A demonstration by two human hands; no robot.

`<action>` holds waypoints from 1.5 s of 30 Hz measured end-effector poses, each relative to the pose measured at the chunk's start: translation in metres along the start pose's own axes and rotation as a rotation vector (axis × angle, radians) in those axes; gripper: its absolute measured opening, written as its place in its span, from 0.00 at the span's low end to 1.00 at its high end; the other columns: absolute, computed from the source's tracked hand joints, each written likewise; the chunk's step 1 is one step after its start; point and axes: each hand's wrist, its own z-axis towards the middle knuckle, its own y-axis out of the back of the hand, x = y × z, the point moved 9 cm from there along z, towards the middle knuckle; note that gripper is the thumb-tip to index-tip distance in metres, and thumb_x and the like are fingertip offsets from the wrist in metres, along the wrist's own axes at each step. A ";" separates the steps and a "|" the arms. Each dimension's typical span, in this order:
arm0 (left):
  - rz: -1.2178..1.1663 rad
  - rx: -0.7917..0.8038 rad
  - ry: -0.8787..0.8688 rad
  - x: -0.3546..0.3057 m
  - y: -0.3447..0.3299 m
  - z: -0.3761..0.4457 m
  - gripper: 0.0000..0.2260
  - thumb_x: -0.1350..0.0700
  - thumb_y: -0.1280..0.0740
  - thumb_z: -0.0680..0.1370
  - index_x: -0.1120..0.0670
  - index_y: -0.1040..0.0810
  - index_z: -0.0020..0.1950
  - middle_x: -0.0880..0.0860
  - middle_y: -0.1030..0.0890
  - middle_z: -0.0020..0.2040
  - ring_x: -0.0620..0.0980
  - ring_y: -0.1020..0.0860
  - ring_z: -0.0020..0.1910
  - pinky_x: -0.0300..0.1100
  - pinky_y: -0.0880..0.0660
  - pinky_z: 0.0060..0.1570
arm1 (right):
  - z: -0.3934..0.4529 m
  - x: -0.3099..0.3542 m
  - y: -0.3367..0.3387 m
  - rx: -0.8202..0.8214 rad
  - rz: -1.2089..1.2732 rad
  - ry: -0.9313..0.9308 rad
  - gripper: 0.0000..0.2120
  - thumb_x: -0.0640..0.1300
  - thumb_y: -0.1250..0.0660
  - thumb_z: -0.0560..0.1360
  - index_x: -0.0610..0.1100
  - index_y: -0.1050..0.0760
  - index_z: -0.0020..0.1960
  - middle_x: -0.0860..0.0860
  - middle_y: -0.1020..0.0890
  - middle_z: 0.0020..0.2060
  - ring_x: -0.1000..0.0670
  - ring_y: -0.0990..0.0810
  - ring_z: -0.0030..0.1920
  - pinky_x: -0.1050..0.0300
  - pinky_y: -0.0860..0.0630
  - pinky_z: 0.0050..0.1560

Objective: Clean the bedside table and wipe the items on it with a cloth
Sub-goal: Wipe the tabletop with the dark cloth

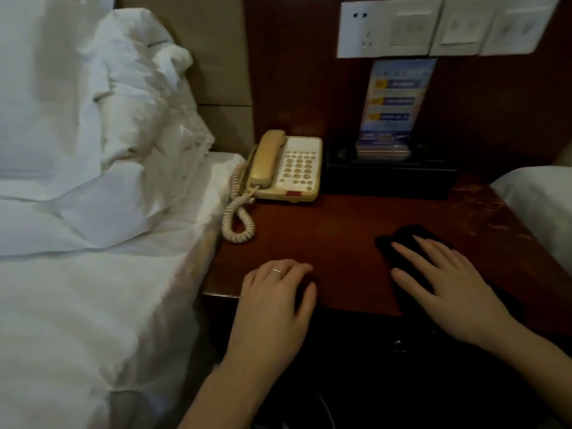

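Note:
A reddish-brown wooden bedside table [340,230] fills the middle of the view. My right hand [445,280] lies flat with straight fingers on a dark cloth [405,235] at the table's front right, pressing it onto the wood. My left hand [275,292] rests at the front left edge, fingers loosely curled over the edge, holding nothing. A beige corded telephone [288,168] sits at the back left, its coiled cord [236,224] trailing forward. Behind the cloth stands a black tray [387,181] with a blue printed card [393,103] upright in it.
A bed with rumpled white bedding [93,212] borders the table's left side. A white pillow or mattress corner [538,205] lies at the right. White wall sockets and switches [433,26] sit on the dark panel above. A dark drawer front with a knob [397,345] is below.

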 end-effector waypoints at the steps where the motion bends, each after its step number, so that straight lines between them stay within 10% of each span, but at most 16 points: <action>1: -0.001 0.013 -0.044 -0.018 -0.011 0.009 0.16 0.45 0.40 0.83 0.42 0.26 0.71 0.40 0.26 0.67 0.39 0.32 0.68 0.38 0.38 0.69 | 0.008 -0.007 0.001 -0.019 -0.008 -0.052 0.35 0.75 0.68 0.71 0.69 0.53 0.76 0.57 0.52 0.80 0.55 0.57 0.79 0.51 0.60 0.78; 19: 0.012 0.096 -0.177 -0.082 -0.088 0.067 0.15 0.41 0.46 0.83 0.38 0.31 0.69 0.34 0.36 0.64 0.31 0.42 0.61 0.29 0.44 0.60 | 0.087 -0.145 0.025 -0.104 0.029 -0.306 0.28 0.63 0.57 0.82 0.57 0.51 0.80 0.50 0.49 0.81 0.48 0.53 0.80 0.45 0.57 0.79; 27: 0.108 0.146 -0.123 -0.077 -0.101 0.074 0.11 0.40 0.39 0.75 0.39 0.25 0.55 0.39 0.24 0.53 0.40 0.23 0.52 0.37 0.30 0.47 | 0.089 -0.072 0.010 -0.119 0.059 -0.096 0.27 0.62 0.59 0.82 0.59 0.52 0.80 0.51 0.51 0.81 0.48 0.55 0.80 0.48 0.61 0.79; 36: 0.117 0.114 -0.107 -0.081 -0.092 0.073 0.25 0.33 0.58 0.74 0.34 0.32 0.65 0.32 0.38 0.61 0.30 0.42 0.62 0.26 0.42 0.59 | 0.079 -0.161 0.030 -0.157 0.020 -0.221 0.27 0.62 0.58 0.82 0.58 0.47 0.80 0.51 0.45 0.80 0.50 0.49 0.80 0.51 0.54 0.78; 45: 0.090 0.140 -0.156 -0.124 -0.101 0.086 0.12 0.40 0.46 0.84 0.38 0.32 0.66 0.38 0.35 0.62 0.38 0.36 0.63 0.34 0.40 0.65 | -0.013 -0.125 0.016 -0.032 0.014 -0.161 0.34 0.71 0.74 0.69 0.71 0.59 0.75 0.62 0.60 0.77 0.56 0.63 0.78 0.50 0.65 0.78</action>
